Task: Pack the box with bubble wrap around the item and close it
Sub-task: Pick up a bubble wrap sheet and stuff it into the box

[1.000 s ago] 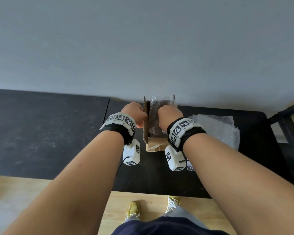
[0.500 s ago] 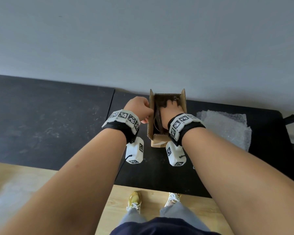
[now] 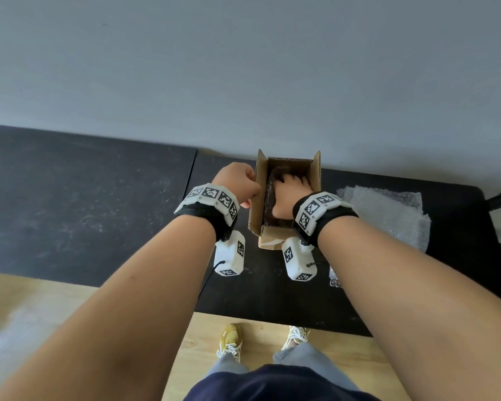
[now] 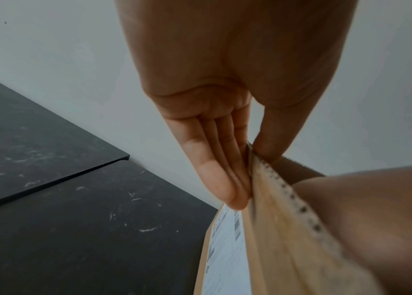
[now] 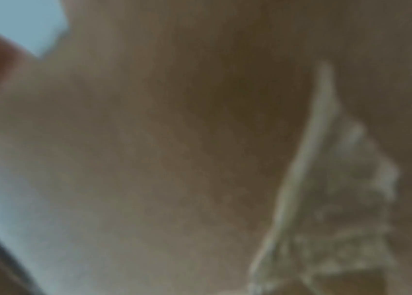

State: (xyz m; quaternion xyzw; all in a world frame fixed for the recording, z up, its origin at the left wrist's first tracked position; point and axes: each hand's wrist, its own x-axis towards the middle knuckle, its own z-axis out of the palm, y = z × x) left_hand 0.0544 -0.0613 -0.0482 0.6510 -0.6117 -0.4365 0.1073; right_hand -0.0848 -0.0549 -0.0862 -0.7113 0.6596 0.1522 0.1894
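The left hand point(image 3: 237, 180) pinches the left flap of the box point(image 3: 315, 180) between thumb and straight fingers. The right hand point(image 3: 289, 195) is sunk inside the box, pressing bubble wrap point(image 3: 269, 195) down; its grip cannot be told. The box stands on the table point(image 3: 113, 204) with its long axis running near to far. More wrap point(image 3: 388, 212) lies right, nearer the right hand.
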